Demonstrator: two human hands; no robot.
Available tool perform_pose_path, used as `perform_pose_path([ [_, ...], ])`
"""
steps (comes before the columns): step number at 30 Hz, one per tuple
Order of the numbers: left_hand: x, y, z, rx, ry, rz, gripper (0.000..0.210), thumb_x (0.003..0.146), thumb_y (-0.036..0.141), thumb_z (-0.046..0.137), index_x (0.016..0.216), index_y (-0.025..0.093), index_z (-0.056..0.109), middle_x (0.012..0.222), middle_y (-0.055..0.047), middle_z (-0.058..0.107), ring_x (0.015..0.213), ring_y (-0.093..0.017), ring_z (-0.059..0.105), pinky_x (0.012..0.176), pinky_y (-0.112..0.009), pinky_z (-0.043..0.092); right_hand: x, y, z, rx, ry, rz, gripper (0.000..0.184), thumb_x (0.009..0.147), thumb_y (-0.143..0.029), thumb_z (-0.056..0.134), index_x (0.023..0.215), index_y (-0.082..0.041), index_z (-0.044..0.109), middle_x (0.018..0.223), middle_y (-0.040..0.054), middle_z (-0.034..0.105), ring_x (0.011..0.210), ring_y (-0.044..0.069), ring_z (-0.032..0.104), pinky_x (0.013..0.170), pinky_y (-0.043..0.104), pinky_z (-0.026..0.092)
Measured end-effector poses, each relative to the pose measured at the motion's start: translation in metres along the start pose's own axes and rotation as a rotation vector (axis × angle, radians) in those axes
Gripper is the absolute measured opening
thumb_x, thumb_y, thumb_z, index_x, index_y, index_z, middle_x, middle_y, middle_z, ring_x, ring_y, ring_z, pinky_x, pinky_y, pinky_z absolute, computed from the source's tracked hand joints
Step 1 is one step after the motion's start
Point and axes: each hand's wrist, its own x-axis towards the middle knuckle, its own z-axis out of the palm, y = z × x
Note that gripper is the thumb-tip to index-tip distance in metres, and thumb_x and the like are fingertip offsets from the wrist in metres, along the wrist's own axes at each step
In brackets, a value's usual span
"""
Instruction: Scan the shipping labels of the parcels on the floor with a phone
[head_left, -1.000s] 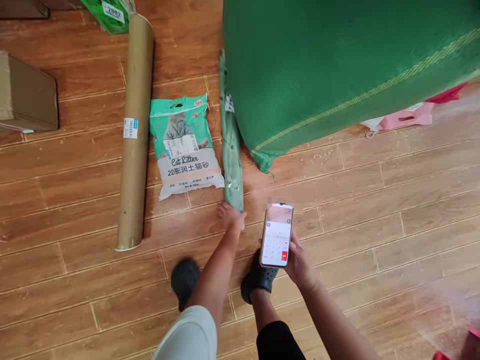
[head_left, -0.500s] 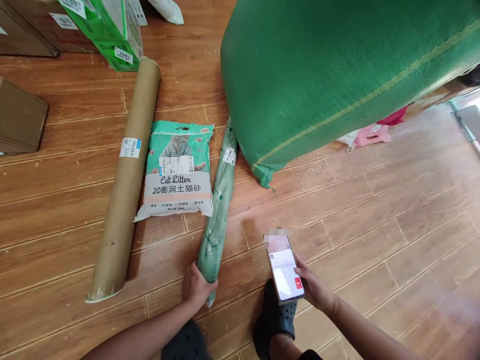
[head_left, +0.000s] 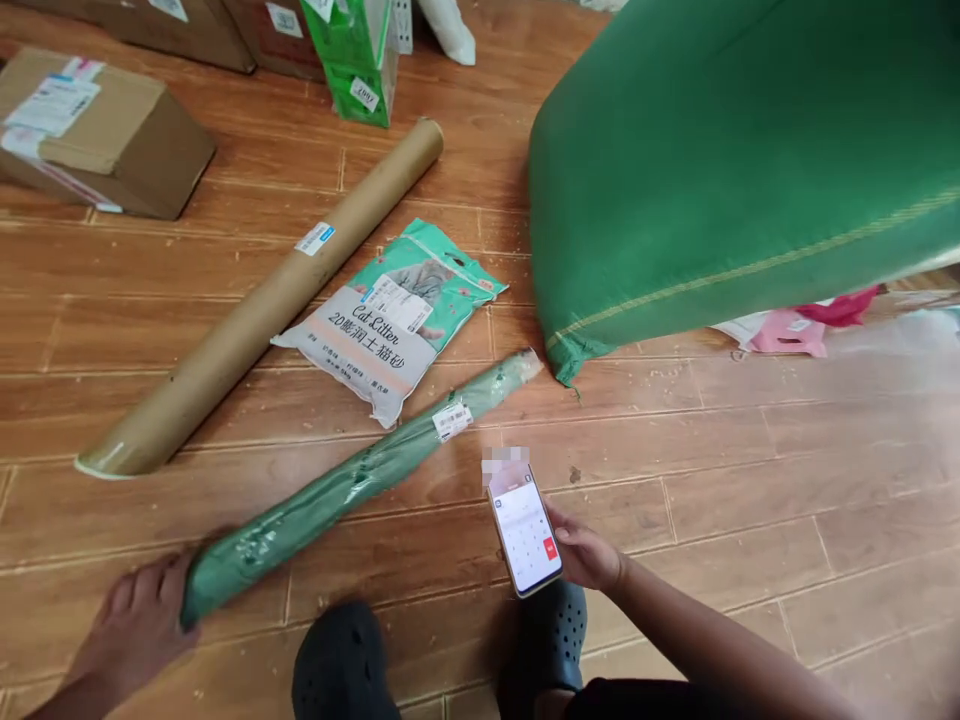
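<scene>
My left hand is closed around the near end of a long green plastic-wrapped roll, which lies slanting across the floor with a white label towards its far end. In my right hand is a smartphone, its lit screen facing up and showing a keypad with a red button. Beyond the roll lies a bag of cat litter, teal and white, flat on its back. A long brown cardboard tube with a small label rests to the left of the bag.
A big green woven sack bulges at the upper right, with pink bags beside it. Cardboard boxes and a green carton stand at the upper left. My dark clogs are on the wooden floor.
My left hand has swung the near end of the green roll to the left, so the roll lies more slanted. The view has turned; the smartphone stays in my right hand.
</scene>
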Motion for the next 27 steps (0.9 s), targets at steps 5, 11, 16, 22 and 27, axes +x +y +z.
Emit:
perform_pose_path([
  [5,0.011,0.055,-0.004,0.169,0.113,0.241,0.062,0.076,0.027,0.054,0.138,0.024,0.048,0.134,-0.014,0.053,0.130,-0.036,0.039,0.108,-0.050,0.032,0.031,-0.003,0.000,-0.020,-0.197,0.220,0.071,0.070,-0.024,0.075,0.135,-0.026,0.046,0.121,0.0101,0.067,0.108,0.028,0.066,0.092,0.047,0.050],
  [11,0.053,0.089,-0.022,0.099,0.022,0.390,0.054,0.075,0.024,0.060,0.127,0.017,0.055,0.138,-0.017,0.043,0.125,-0.036,0.040,0.100,-0.049,0.038,0.038,0.019,0.015,-0.152,-0.396,0.366,0.090,0.074,-0.017,0.074,0.146,-0.036,0.025,0.120,0.0081,0.067,0.094,0.025,0.071,0.067,0.035,0.060],
  [16,0.060,0.075,-0.021,0.056,-0.023,0.416,0.056,0.073,0.026,0.063,0.128,0.018,0.053,0.136,-0.016,0.042,0.126,-0.036,0.038,0.099,-0.049,0.039,0.029,0.047,0.026,-0.299,-0.377,0.291,0.091,0.079,-0.014,0.071,0.148,-0.036,0.017,0.112,0.0051,0.068,0.091,0.020,0.070,0.056,0.020,0.057],
  [22,0.063,0.072,-0.017,0.036,-0.030,0.463,0.059,0.075,0.026,0.062,0.131,0.014,0.048,0.135,-0.014,0.040,0.127,-0.033,0.034,0.104,-0.049,0.034,0.031,0.052,0.044,-0.366,-0.316,0.207,0.091,0.078,-0.015,0.073,0.147,-0.038,0.020,0.108,0.0014,0.064,0.082,0.014,0.067,0.060,0.022,0.058],
  [27,0.062,0.074,-0.023,0.067,-0.051,0.454,0.061,0.071,0.029,0.067,0.129,0.018,0.050,0.135,-0.015,0.039,0.128,-0.034,0.034,0.106,-0.046,0.034,0.034,0.056,0.046,-0.364,-0.299,0.214,0.102,0.074,-0.020,0.079,0.149,-0.040,0.013,0.107,0.0014,0.061,0.082,0.015,0.066,0.060,0.025,0.060],
])
